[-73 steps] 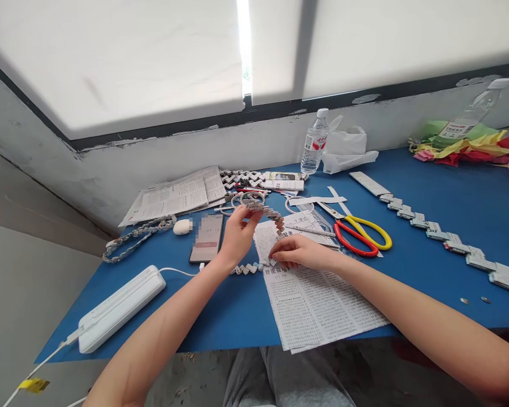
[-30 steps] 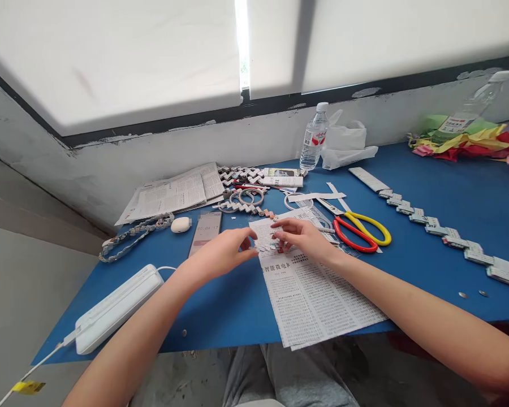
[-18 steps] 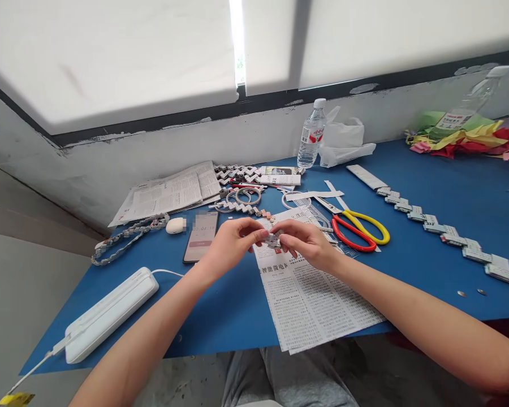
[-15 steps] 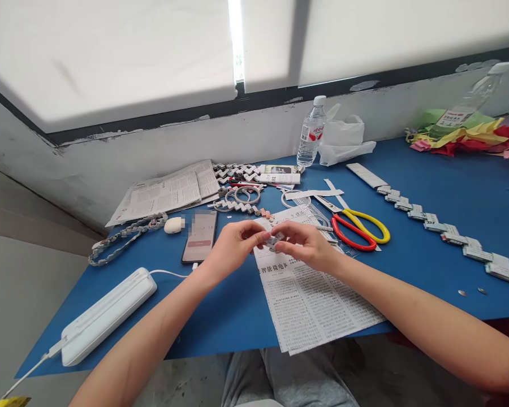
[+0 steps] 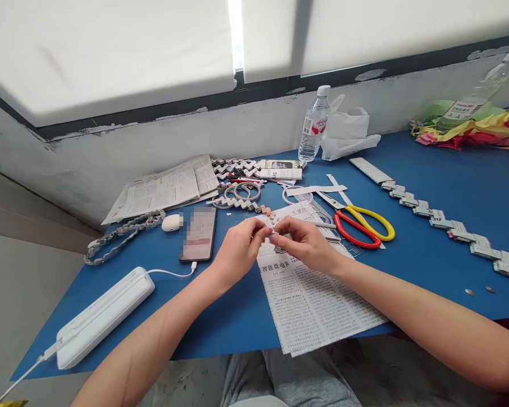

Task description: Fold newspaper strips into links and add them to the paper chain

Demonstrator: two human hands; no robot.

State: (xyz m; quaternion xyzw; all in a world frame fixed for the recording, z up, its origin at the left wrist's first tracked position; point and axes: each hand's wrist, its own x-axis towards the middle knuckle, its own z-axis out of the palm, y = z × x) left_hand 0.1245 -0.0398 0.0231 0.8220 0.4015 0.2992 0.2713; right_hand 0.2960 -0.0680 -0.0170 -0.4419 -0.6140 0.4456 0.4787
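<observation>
My left hand [image 5: 242, 246] and my right hand [image 5: 305, 244] meet over the upper part of a newspaper sheet [image 5: 318, 305]. Thumb and forefinger of each are pinched on a small folded newspaper piece [image 5: 274, 232], mostly covered by the fingers. Beyond my fingertips lies a short zigzag chain of folded paper [image 5: 237, 204]. Scissors [image 5: 341, 206] with one red and one yellow handle rest to the right of my right hand. A phone [image 5: 198, 233] with a lit screen lies left of my left hand.
A white power strip [image 5: 106, 316] sits front left, its cable running off the edge. Folded newspapers [image 5: 161, 189], a water bottle [image 5: 314, 127] and a plastic bag [image 5: 350, 130] stand along the wall. A long folded-paper chain [image 5: 443, 220] stretches across the right side.
The folded paper piece has turned between my fingers, and less of it shows. Both hands stay pinched at about the same place. The view has shifted slightly.
</observation>
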